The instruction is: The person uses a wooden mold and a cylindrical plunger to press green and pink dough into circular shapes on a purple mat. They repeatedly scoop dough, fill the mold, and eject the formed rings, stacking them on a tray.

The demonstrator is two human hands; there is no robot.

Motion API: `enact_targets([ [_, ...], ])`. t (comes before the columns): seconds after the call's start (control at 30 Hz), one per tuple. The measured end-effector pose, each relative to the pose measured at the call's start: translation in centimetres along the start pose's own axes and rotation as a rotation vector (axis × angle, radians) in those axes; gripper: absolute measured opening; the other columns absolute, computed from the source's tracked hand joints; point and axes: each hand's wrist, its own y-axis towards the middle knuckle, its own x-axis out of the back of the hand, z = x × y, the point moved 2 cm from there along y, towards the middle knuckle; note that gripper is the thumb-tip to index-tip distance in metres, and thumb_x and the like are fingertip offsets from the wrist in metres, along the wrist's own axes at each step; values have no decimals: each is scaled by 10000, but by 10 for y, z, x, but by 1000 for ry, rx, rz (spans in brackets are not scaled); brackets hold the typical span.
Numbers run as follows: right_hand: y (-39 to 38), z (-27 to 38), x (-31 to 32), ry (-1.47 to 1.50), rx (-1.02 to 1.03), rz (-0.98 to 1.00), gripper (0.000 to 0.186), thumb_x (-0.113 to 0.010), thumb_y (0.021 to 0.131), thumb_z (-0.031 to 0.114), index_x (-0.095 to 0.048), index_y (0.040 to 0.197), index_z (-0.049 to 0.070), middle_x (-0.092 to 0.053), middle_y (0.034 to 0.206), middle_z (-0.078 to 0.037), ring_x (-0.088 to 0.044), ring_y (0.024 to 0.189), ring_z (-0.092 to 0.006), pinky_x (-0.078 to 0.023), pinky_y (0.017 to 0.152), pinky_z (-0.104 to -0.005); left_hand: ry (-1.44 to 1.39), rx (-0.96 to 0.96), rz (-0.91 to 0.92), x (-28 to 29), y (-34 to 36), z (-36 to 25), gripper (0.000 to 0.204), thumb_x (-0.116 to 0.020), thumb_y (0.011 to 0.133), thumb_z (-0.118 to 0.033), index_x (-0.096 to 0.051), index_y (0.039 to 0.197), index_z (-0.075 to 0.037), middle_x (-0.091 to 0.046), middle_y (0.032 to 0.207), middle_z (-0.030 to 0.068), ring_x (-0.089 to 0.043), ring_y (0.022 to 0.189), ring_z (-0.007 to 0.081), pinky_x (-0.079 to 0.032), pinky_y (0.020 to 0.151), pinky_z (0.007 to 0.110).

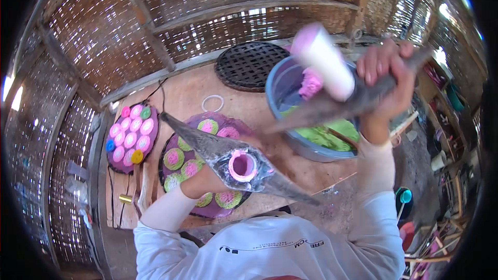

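My left hand [203,182] is under a wooden press body [194,137], its fingers mostly hidden; pink dough lines the round hole in the middle. My right hand [386,70] grips the press's wooden plunger [327,65], whose white cylinder is blurred and tilted, raised over the blue tub [271,98]. Pink dough [311,83] shows at the tub's far side, beneath the cylinder. Green dough [324,141] lies in the tub with a wooden stick [340,136]. Below the press body, a round purple tray [236,124] bears several pink and green stringy dough rounds [174,159].
At the left, another purple tray [124,124] holds several pink rounds and a few coloured pieces. A white ring [212,103] lies on the wooden table [306,171]. Behind it sits a black woven round tray [251,65]. A woven wall [207,26] stands close behind.
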Motion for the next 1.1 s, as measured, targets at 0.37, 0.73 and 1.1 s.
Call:
enact_targets([
  [0.37,10,-71,118,-995,-580,481,238,-582,841,343,-647,936,135,-663,883,-89,-608,906,-250,-444,826,-372,-35,-738,-694,16,76,6,441,-595,822,-184,-401,1199,-60,-482,1180,112,-464,1128,249,-354,991,378],
  [0.73,-30,-138,261,-2438,-315,1597,135,-580,771,191,-703,815,157,-688,811,-30,-664,744,-196,-478,573,-350,737,-518,-1102,9,91,-14,393,-760,678,-160,-506,957,-50,-519,944,94,-569,878,213,-497,773,326],
  [1.1,6,-44,190,-2247,-12,1519,89,-603,724,186,-634,642,173,-608,602,-19,-596,535,-161,-407,480,-344,1073,-240,-1126,49,37,-7,332,-696,737,-175,-524,945,18,-596,818,105,-598,692,183,-501,628,259],
])
